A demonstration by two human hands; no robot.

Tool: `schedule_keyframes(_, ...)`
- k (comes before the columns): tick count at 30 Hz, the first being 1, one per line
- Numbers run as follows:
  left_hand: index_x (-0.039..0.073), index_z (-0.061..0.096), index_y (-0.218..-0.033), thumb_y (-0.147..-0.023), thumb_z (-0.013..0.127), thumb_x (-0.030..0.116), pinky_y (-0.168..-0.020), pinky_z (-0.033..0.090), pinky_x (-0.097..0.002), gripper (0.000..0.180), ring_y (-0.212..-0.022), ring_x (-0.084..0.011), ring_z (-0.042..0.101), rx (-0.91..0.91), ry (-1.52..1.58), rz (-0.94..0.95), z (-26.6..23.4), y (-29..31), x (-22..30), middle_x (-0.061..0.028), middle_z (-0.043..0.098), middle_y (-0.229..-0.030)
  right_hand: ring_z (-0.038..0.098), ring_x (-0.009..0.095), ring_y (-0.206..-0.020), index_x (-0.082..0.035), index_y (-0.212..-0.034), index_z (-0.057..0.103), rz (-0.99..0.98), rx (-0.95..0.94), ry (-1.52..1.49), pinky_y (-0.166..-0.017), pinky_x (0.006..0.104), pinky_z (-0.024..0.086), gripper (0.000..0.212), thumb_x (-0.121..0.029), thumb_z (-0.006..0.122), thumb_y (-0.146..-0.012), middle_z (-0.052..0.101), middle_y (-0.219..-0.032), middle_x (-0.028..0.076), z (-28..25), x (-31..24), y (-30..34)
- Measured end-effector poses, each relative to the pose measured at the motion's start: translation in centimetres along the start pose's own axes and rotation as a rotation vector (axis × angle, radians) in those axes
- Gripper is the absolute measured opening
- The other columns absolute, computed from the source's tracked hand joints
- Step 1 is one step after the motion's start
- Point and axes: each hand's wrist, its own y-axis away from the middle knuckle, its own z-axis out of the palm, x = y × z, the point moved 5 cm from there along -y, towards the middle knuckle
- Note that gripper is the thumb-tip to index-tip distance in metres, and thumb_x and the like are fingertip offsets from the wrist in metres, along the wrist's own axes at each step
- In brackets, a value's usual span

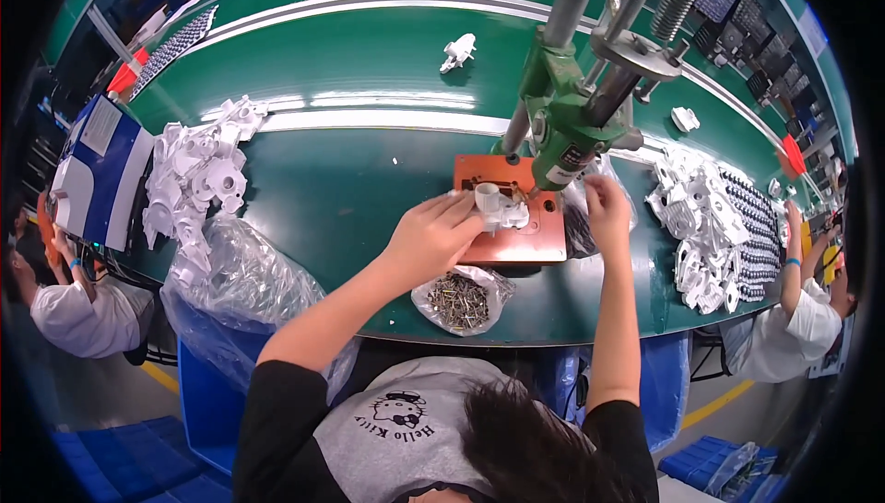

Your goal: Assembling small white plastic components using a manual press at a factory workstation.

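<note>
White plastic housing (489, 204) sits on the orange fixture plate (516, 248), below and slightly left of the green press head (564, 134). Its round cup stands upright at the left end, and the rest of its length runs rightward (as far as this steep view tells). The left hand (441, 228) is nearer: its fingers are nearly closed on the housing's left side. The right hand (607, 212) hovers past the plate's right edge, well apart from the housing, which lies to its left; its fingers are curled, and whether they pinch something small I cannot tell.

Just below the plate, an open plastic bag (501, 289) holds loose metal screws (459, 304). Beside the right hand lies a clear bag (623, 197) with dark contents, too obscure to identify. Farther left, a large clear bag (253, 268) drapes over the table edge.
</note>
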Motion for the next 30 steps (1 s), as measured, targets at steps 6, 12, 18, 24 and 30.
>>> schedule_keyframes(6,0.007,0.055,-0.085,-0.073,0.058,0.010,-0.091,0.047,-0.0424,0.012,-0.103,-0.0322,0.059,-0.022,-0.181,0.160,2.9,-1.6,0.2,-0.0201,0.061,-0.101,0.060,0.041,-0.078,0.000,-0.094,0.063,0.045,-0.326,0.366,-0.073,0.0423,0.048,0.026,-0.018,0.058,-0.074,0.063,-0.080,0.024,4.0,4.8,-3.6)
schedule_keyframes(12,0.007,0.054,-0.085,-0.073,0.058,0.012,-0.092,0.047,-0.0427,0.014,-0.105,-0.0327,0.059,-0.072,-0.246,0.191,3.3,-1.0,0.2,-0.0227,0.062,-0.101,0.064,0.035,-0.078,-0.003,-0.088,0.063,0.101,-0.364,0.330,-0.072,0.0382,0.049,0.019,-0.013,0.062,-0.073,0.065,-0.081,0.021,3.2,5.8,-4.4)
schedule_keyframes(18,0.007,0.053,-0.090,-0.074,0.059,0.014,-0.090,0.048,-0.0413,0.019,-0.104,-0.0331,0.060,-0.050,-0.262,0.224,4.4,-0.9,0.5,-0.0232,0.061,-0.103,0.063,0.014,-0.071,0.002,-0.090,0.060,0.363,-0.164,-0.134,-0.064,0.0280,0.049,0.019,-0.008,0.066,-0.075,0.066,-0.076,0.014,0.5,5.2,-3.5)
schedule_keyframes(24,0.006,0.058,-0.087,-0.079,0.060,0.014,-0.095,0.045,-0.0418,0.011,-0.113,-0.0317,0.054,-0.154,-0.099,0.119,4.8,-0.4,-1.3,-0.0211,0.058,-0.113,0.060,0.014,-0.080,0.003,-0.087,0.060,0.094,-0.266,-0.287,-0.070,0.0260,0.048,0.013,-0.008,0.064,-0.081,0.064,-0.098,0.009,1.6,-0.7,-1.1)
schedule_keyframes(30,0.005,0.060,-0.089,-0.078,0.063,0.022,-0.099,0.040,-0.0438,0.020,-0.118,-0.0342,0.049,-0.181,-0.082,0.050,5.1,0.1,-0.5,-0.0233,0.053,-0.121,0.044,0.030,-0.111,0.005,-0.081,0.060,0.080,-0.350,-0.169,-0.095,0.0362,0.034,0.016,-0.009,0.066,-0.075,0.054,-0.109,0.012,4.9,-5.1,1.2)
